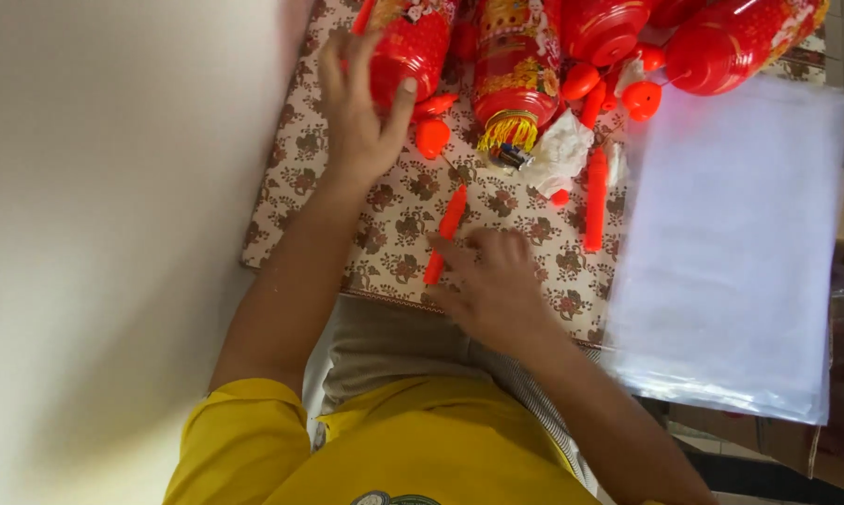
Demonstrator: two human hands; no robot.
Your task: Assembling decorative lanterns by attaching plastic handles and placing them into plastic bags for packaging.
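Just one head-worn cam here, looking steeply down over the person's yellow shirt (pixel 385 449) at the floral worktop (pixel 394 201). It sits pretty close, with a pale wall (pixel 113 234) filling the left and clear bags (pixel 731 252) on the right.

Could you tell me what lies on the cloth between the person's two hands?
In the head view, only bare floral cloth separates the left hand on a red lantern from the right hand at a red stick.
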